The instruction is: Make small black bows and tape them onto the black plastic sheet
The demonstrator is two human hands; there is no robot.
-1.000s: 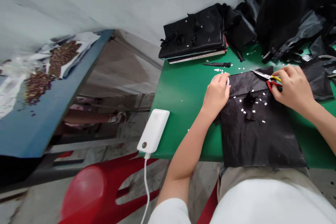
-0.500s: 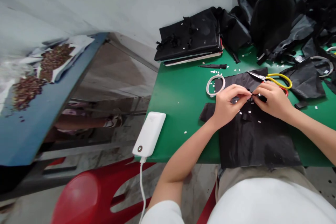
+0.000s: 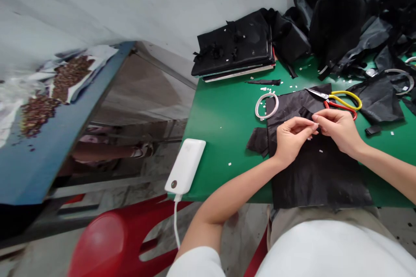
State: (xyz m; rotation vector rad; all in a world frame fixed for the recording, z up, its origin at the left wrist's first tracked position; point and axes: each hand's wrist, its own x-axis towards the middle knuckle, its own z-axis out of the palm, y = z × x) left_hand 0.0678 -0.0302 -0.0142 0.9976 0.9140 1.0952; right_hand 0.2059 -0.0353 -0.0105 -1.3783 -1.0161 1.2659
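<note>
Both hands meet over a black fabric sheet (image 3: 325, 177) lying at the table's front edge. My left hand (image 3: 294, 138) is closed in a pinch, thumb against index finger. Its fingertips touch those of my right hand (image 3: 339, 129), also pinched. A small black fabric strip (image 3: 304, 113) sticks up at the fingertips; the part between the fingers is mostly hidden. Just beyond my right hand, scissors (image 3: 328, 96) with one yellow and one red handle lie partly on the sheet. A white tape roll (image 3: 266, 106) rests beyond my left hand.
The green table (image 3: 214, 112) bears a white power bank (image 3: 186, 166) with a cable, a stack of black-covered flat items (image 3: 235, 45), crumpled black fabric (image 3: 338, 21) and small white bits. Left stand a red plastic chair (image 3: 100, 242) and a blue table (image 3: 78, 130).
Both hands have come slightly nearer my body, still pinched together. The black strip now shows above the fingertips, and more of the red scissor handle is visible.
</note>
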